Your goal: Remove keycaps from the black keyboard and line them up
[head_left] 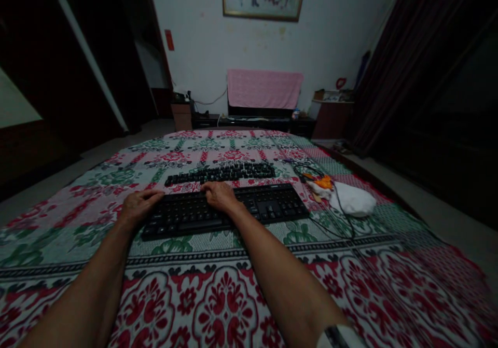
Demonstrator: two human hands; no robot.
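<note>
A black keyboard [268, 208] lies across the patterned cloth in front of me. Just beyond it, loose black keycaps [233, 172] are laid out in rows. My left hand [142, 203] is closed around the keyboard's far left corner, its thumb and fingers reaching onto the edge. Over the keyboard's far edge, left of its middle, rests my right hand [221, 196]. Its fingertips are pinched together close to the loose keycaps; whatever they hold is too small to make out. Dim light hides the detail of the keyboard's key positions.
A patterned cloth [225, 306] covers the broad surface. To the right lie a black cable [342, 208], a white bundle [354, 198] and an orange item [324, 182]. A pink cloth [264, 88] hangs over something at the far wall, with low furniture around it.
</note>
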